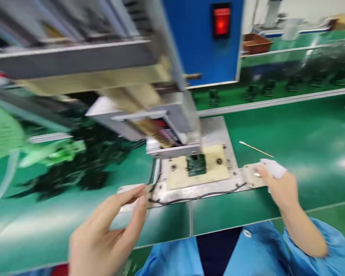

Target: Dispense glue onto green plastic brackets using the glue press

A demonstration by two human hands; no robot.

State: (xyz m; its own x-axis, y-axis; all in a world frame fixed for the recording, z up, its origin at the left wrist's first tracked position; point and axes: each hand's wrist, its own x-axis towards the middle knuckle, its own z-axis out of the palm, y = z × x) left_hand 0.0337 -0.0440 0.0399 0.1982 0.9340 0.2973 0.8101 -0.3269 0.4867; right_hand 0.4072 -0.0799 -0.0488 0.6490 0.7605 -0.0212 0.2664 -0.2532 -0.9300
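My left hand [103, 230] has its thumb and index finger closed round the small push-button block [149, 191] at the left end of a metal base plate [186, 194]. At the other end, my right hand [283, 189] grips the right push-button block [250, 177], fingertips beside its round metal button. Something white [274, 168] shows by those fingers; I cannot tell what it is. Between my hands, a dark green slotted part [196, 165] sits on a cream fixture block [216, 168], under the lowered head of a press [178, 149].
A cotton swab [255, 148] lies on the green bench right of the press. Dark parts are heaped [94, 161] at the left near a green fan [2, 132]. A blue control box [202, 50] with a lit red switch stands behind. A black cable [201, 197] crosses the base plate.
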